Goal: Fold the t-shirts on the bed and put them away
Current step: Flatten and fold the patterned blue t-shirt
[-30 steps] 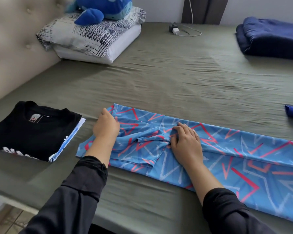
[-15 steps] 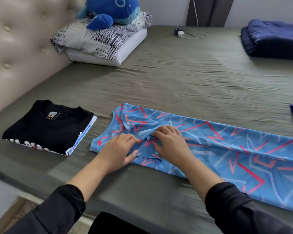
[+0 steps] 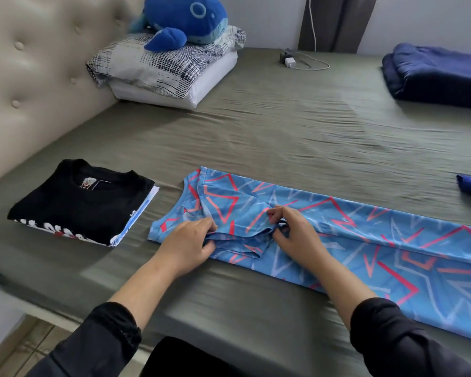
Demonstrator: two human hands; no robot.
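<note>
Head view: my left hand (image 3: 186, 244) pinches the folded sleeve edge of the blue patterned t-shirt (image 3: 351, 240), fingers curled on the cloth. My right hand (image 3: 297, 238) pinches the same fold just beside it. Shirt lies flat in a long strip along the near edge of the bed (image 3: 283, 137). Folded black t-shirt (image 3: 79, 202) sits left of it, on top of a stack. Pillows (image 3: 163, 69) and blue plush whale (image 3: 182, 20) at the headboard.
</note>
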